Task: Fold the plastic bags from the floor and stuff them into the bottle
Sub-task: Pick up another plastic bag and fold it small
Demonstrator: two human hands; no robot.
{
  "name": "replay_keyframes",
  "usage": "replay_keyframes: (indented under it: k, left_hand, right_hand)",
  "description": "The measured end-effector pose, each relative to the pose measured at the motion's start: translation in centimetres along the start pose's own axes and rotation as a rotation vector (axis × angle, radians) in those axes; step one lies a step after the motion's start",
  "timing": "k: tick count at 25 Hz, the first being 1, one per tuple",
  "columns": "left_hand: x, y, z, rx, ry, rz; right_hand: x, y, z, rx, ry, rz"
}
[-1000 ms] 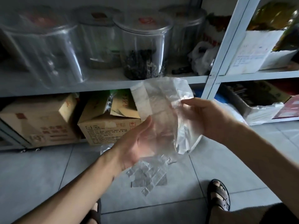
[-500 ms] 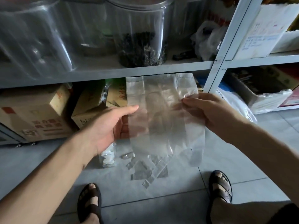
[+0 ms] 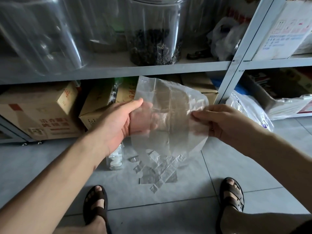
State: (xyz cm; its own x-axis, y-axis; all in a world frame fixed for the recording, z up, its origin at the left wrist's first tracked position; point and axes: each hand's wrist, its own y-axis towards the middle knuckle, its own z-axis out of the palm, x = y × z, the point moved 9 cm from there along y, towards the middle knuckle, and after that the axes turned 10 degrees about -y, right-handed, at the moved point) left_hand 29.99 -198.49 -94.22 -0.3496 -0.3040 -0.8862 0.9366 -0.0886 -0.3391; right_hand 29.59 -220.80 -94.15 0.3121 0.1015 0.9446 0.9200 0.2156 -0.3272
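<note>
Bag [image 3: 170, 115] held between left hand [image 3: 116, 122], right hand [image 3: 224, 122].

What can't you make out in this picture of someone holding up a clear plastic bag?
Head view throughout.
Bottle: upper part hidden behind the left hand; its mouth unseen.
Left hand's fingers: behind the plastic bag, only a blur through the film.
Big jar on the shelf: top cut off by the upper edge.
Cardboard box: print too blurred to read.
</note>
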Motion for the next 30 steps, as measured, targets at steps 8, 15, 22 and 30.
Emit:
replay_keyframes:
  k: [8,15,22,30]
  left_hand:
    - [0.1,-0.2,0.4,0.034,0.161,0.062]
    - [-0.4,0.1,-0.3,0.018,0.146,0.096]
    - [-0.1,-0.3,-0.8,0.029,0.162,-0.039]
    - [-0.8,-0.2,-1.4,0.042,0.120,-0.014]
  right_hand:
    - [0.5,0.3,-1.7,-0.129,-0.051,-0.079]
    - [0.5,0.0,-0.1,0.070,-0.189,-0.114]
    - [0.3,0.1,-1.2,-0.011,-0.233,-0.088]
    - [0.5,0.2,-1.5,0.015,-0.169,-0.110]
